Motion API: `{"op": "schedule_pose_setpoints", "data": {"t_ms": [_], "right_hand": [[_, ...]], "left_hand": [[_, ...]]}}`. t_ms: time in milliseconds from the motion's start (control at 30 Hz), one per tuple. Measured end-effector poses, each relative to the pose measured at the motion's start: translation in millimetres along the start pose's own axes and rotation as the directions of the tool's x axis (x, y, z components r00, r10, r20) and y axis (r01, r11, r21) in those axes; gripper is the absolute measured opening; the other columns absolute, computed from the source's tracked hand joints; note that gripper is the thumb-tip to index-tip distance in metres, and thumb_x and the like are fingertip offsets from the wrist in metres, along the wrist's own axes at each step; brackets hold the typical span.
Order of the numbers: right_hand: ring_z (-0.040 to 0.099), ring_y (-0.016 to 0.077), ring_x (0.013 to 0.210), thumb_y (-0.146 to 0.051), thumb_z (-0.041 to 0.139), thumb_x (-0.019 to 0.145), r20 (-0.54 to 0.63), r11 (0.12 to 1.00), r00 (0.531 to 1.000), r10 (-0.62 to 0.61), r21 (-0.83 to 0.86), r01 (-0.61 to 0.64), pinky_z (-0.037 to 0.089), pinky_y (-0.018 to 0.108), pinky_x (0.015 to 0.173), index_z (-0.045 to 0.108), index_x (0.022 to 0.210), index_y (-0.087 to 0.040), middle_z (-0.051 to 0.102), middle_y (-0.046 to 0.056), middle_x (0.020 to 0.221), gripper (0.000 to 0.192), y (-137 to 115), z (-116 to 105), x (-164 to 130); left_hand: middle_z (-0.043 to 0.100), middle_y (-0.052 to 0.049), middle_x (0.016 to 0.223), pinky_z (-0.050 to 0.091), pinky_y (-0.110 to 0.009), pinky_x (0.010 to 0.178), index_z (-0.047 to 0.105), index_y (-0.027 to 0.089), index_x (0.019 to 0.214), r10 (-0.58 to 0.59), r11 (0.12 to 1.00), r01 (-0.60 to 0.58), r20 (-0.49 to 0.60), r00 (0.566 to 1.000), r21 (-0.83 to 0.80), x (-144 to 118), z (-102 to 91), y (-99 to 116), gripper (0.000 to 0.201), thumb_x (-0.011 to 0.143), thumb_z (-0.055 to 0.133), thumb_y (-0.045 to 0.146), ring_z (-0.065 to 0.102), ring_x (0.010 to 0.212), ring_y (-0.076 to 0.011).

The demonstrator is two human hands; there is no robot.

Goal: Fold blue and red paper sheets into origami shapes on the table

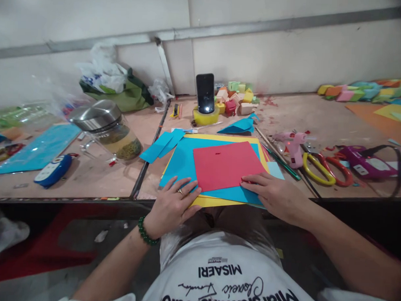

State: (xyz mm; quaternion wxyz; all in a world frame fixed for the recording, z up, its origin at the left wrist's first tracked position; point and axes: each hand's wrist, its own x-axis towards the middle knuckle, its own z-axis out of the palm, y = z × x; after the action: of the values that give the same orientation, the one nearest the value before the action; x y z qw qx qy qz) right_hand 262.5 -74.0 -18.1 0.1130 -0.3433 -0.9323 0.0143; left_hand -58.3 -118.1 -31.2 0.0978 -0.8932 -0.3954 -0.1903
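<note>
A red sheet of paper (228, 164) lies over a larger blue sheet (183, 154), with yellow paper (215, 202) showing beneath. My left hand (175, 202) rests palm down with fingers spread, its fingertips on the blue sheet and touching the red sheet's lower left corner. At the red sheet's lower right side is my right hand (268, 192), its fingers held together and bent over the edge. A tiny red bit shows at those fingertips, too small to name; the thumb is hidden. A small dark mark (218, 153) is on the red sheet.
Blue strips (163, 145) and a glass mug (112, 134) stand to the left. A phone (205, 93) leans upright behind, beside small paper boxes (233, 99). On the right are a pink glue gun (296, 149), scissors (318, 170) and a purple device (367, 163).
</note>
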Motion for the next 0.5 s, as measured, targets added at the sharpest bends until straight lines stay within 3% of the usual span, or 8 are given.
{"op": "schedule_pose_setpoints", "data": {"t_ms": [133, 233, 333, 400, 500], "right_hand": [[0.067, 0.0209, 0.101, -0.023, 0.042, 0.093, 0.079, 0.984, 0.994, 0.075, 0.153, -0.086, 0.055, 0.034, 0.087, 0.072, 0.104, -0.022, 0.071, 0.008, 0.111, 0.032, 19, -20, 24], [0.062, 0.0292, 0.110, -0.041, 0.049, 0.092, 0.035, 0.959, 0.962, 0.270, 0.079, -0.272, 0.050, 0.043, 0.094, 0.067, 0.114, -0.018, 0.067, 0.013, 0.118, 0.037, 51, -28, 58], [0.061, 0.0311, 0.111, -0.052, 0.060, 0.084, 0.125, 0.909, 0.904, 0.408, 0.040, -0.416, 0.049, 0.041, 0.093, 0.061, 0.125, -0.017, 0.063, 0.015, 0.124, 0.054, 78, -22, 91], [0.061, 0.0333, 0.111, -0.056, 0.069, 0.076, 0.161, 0.881, 0.869, 0.468, -0.009, -0.473, 0.050, 0.041, 0.091, 0.060, 0.126, -0.017, 0.061, 0.017, 0.127, 0.065, 88, -13, 105], [0.059, 0.0333, 0.113, -0.059, 0.069, 0.076, 0.124, 0.873, 0.868, 0.480, 0.030, -0.487, 0.049, 0.042, 0.092, 0.058, 0.129, -0.015, 0.061, 0.018, 0.123, 0.070, 92, 1, 110]], "left_hand": [[0.070, -0.008, 0.113, 0.052, -0.033, 0.085, 0.075, 0.023, 0.097, -0.089, 0.982, 0.111, 0.144, 0.985, -0.150, 23, -17.5, -18, 0.033, 0.096, 0.047, 0.041, 0.065, 0.098, -0.0213], [0.066, -0.010, 0.115, 0.049, -0.037, 0.091, 0.073, 0.020, 0.100, -0.216, 0.966, 0.240, 0.213, 0.953, -0.095, 62, -20.6, -46, 0.035, 0.090, 0.053, 0.048, 0.063, 0.102, -0.0250], [0.061, -0.016, 0.117, 0.044, -0.040, 0.097, 0.064, 0.013, 0.116, -0.319, 0.923, 0.365, 0.290, 0.902, -0.122, 106, -5.3, -73, 0.050, 0.077, 0.069, 0.043, 0.057, 0.111, -0.0306], [0.062, -0.017, 0.113, 0.045, -0.039, 0.090, 0.065, 0.011, 0.106, -0.438, 0.829, 0.526, 0.362, 0.823, -0.191, 128, 9.1, -87, 0.056, 0.061, 0.081, 0.039, 0.055, 0.110, -0.0344], [0.065, -0.009, 0.085, 0.045, -0.031, 0.070, 0.064, 0.015, 0.082, -0.444, 0.791, 0.559, 0.396, 0.804, -0.249, 142, 26.4, -100, 0.046, 0.050, 0.085, 0.042, 0.060, 0.088, -0.0287]]}}
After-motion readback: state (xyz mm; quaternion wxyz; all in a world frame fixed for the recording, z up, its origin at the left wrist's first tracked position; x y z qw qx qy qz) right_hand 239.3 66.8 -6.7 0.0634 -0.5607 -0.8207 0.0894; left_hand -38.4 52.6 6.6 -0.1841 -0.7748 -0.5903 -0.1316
